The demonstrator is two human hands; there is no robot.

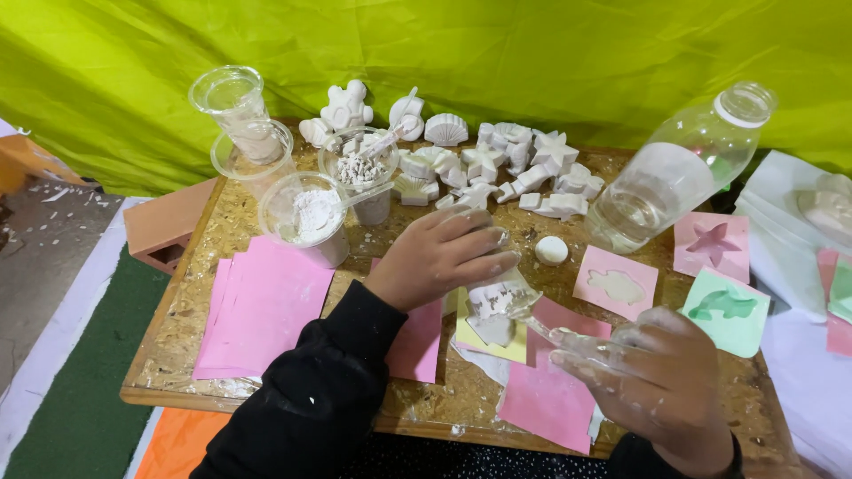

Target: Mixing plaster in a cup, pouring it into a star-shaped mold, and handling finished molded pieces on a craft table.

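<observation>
My left hand (444,253) grips a small clear plastic cup (499,297) smeared with white plaster, tilted over a yellow mould (488,335) on the wooden board (266,372). My right hand (661,377), coated in white plaster, holds a clear plastic spoon (568,339) whose tip reaches toward the cup. A cup of white powder (306,217) with a spoon in it stands just left of my left hand.
White plaster figures (497,168) of shells and stars crowd the back of the board. A clear bottle (679,168) with water leans at the right. Pink sheets (262,306), a pink fish mould (616,284), a pink star mould (712,244) and a green mould (728,309) lie around.
</observation>
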